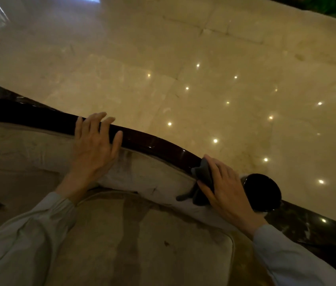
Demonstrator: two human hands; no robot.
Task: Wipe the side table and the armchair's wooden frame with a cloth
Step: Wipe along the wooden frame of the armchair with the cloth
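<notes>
Hidden: our right hand [228, 188] covers most of the cloth [202, 182]; the frame [142, 141] runs off the left edge.
Cloth: dark, pressed on the frame's right end, beside a round knob [263, 191].
Right hand: we hold the cloth flat under fingers.
Left hand [95, 145]: spread wide, empty, resting on frame and cushion [152, 176].
Writing: none readable.

Glossy dark wooden frame [152, 144], matt cloth [203, 178]
</notes>
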